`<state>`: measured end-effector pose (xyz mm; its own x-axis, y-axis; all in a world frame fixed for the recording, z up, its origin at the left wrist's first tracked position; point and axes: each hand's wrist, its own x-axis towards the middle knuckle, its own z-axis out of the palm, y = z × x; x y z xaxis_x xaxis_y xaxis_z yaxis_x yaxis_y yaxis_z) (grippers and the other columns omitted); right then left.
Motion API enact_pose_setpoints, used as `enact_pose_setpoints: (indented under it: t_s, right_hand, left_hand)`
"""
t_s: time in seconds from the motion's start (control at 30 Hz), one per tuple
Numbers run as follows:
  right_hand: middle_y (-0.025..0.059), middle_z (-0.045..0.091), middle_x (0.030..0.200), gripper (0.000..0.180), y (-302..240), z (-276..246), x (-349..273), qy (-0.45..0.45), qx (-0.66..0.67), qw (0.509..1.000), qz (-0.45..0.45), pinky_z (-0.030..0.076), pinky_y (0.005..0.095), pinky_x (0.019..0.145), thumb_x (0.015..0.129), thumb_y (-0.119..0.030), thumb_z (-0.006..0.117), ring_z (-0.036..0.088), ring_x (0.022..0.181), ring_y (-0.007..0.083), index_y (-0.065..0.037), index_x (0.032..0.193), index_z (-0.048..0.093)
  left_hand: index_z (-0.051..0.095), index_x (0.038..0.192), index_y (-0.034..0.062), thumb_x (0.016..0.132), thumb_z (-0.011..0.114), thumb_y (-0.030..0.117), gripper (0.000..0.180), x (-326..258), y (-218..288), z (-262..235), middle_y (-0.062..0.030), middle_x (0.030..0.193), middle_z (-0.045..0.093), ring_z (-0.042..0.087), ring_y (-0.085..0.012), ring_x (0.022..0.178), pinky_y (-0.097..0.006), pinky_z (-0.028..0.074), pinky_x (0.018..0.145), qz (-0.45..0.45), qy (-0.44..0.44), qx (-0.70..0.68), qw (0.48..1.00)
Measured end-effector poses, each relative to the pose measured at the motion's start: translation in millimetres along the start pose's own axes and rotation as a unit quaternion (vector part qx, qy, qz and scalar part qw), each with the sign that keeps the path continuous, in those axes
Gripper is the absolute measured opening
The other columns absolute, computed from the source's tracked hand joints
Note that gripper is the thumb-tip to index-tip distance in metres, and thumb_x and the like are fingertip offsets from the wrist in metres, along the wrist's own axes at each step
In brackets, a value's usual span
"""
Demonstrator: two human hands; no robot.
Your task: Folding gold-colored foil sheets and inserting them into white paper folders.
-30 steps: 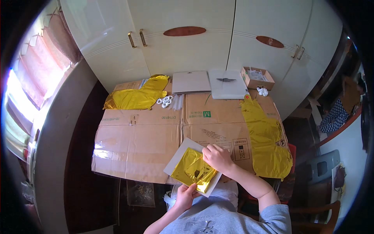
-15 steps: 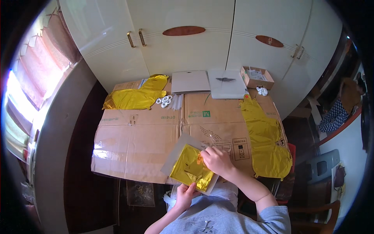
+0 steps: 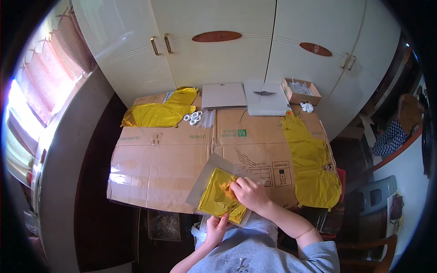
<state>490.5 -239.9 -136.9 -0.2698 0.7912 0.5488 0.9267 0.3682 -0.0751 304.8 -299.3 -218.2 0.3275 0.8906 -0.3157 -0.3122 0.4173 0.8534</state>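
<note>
The folded gold foil balloon (image 3: pixel 221 196) lies on a grey card (image 3: pixel 207 179) at lower centre of the cardboard-covered tabletop (image 3: pixel 159 159). The right hand (image 3: pixel 248 193) pinches its top, hiding that edge; the left hand (image 3: pixel 216 227) grips the card's near edge, fingers partly hidden.

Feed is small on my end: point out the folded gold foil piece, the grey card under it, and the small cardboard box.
folded gold foil piece (image 3: pixel 217 196), head view, its left half
grey card (image 3: pixel 205 178), head view, bare upper-left part
small cardboard box (image 3: pixel 296 96), head view, front wall
</note>
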Motion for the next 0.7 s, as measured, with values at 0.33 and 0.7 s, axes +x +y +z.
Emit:
enact_pose_setpoints:
  t_s: [0.33,0.7]
  right_hand:
    - [-0.0002,0.056,0.077,0.011,-6.2,-1.9,8.8,0.036,0.011,0.998,0.048,0.052,0.0312,0.053,0.074,-0.011,0.067,0.062,0.068,0.0161,-0.013,0.078,0.057]
    - [-0.0005,0.053,0.075,0.007,-30.3,9.1,6.5,0.007,0.005,1.000,-0.025,0.052,0.0285,0.053,0.078,-0.015,0.064,0.060,0.070,0.0148,-0.014,0.079,0.057]
  left_hand:
    - [0.057,0.112,-0.0061,0.100,0.055,0.010,0.020,-7.6,-4.8,0.2,-0.0087,0.101,0.068,0.067,-0.0152,0.090,-0.032,0.059,0.077,0.046,-0.004,0.039,0.998]
    - [0.056,0.112,-0.0075,0.100,0.053,0.009,0.021,-1.3,-8.0,-9.2,-0.0102,0.101,0.067,0.066,-0.0149,0.091,-0.033,0.059,0.079,0.050,0.009,0.039,0.998]
